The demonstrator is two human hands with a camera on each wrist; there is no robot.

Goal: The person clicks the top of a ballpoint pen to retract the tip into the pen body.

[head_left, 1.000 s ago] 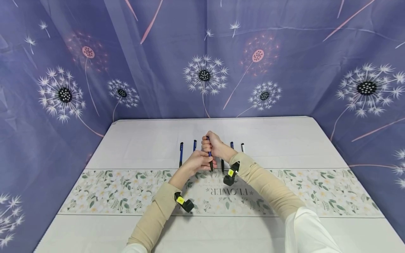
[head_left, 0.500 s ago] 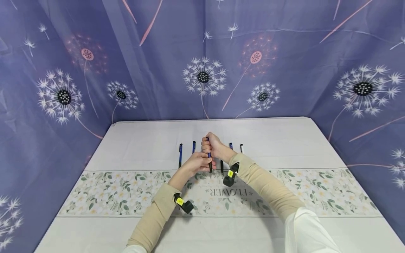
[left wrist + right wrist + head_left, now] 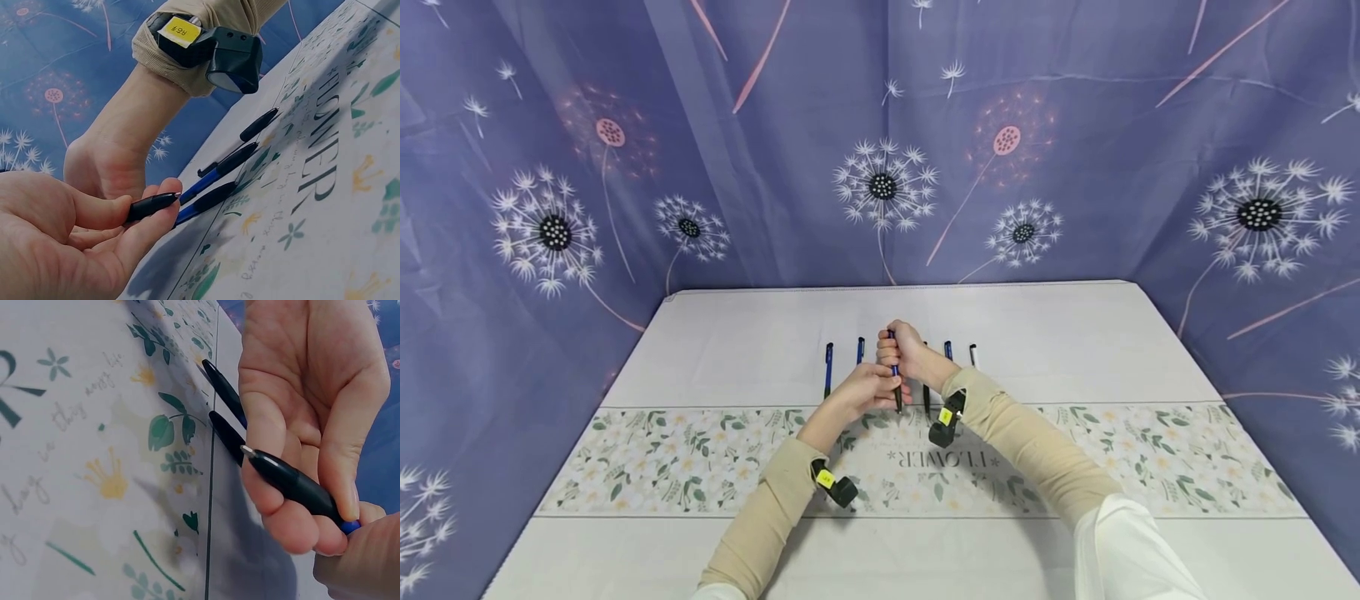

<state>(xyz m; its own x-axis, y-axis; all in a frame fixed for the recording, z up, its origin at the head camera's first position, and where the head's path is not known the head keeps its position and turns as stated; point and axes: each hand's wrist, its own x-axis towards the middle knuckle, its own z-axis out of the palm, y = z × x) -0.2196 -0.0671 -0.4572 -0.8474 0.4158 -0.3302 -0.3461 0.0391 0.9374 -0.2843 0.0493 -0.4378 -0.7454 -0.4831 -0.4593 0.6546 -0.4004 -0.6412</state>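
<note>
A blue pen (image 3: 896,372) with a black grip is held by both hands above the table. My left hand (image 3: 867,387) pinches its black grip between thumb and fingers. The right hand (image 3: 906,348) curls round the upper blue barrel, its thumb up at the pen's top end. In the right wrist view the pen's black grip (image 3: 294,484) lies across the left fingers, and its metal tip sticks out. The left wrist view shows the same black grip (image 3: 150,207) and tip, with the right hand (image 3: 106,169) behind.
More pens lie in a row: two blue pens (image 3: 828,371) on the left, and a dark pen (image 3: 927,400), a blue pen (image 3: 948,349) and a white pen (image 3: 974,355) on the right. A floral printed band (image 3: 700,458) crosses the white table (image 3: 1060,333). A patterned curtain (image 3: 775,208) surrounds it.
Both hands keep the same hold on the pen throughout. The view tilts slightly, so the scene sits a little lower in the frame. The row of pens has not moved.
</note>
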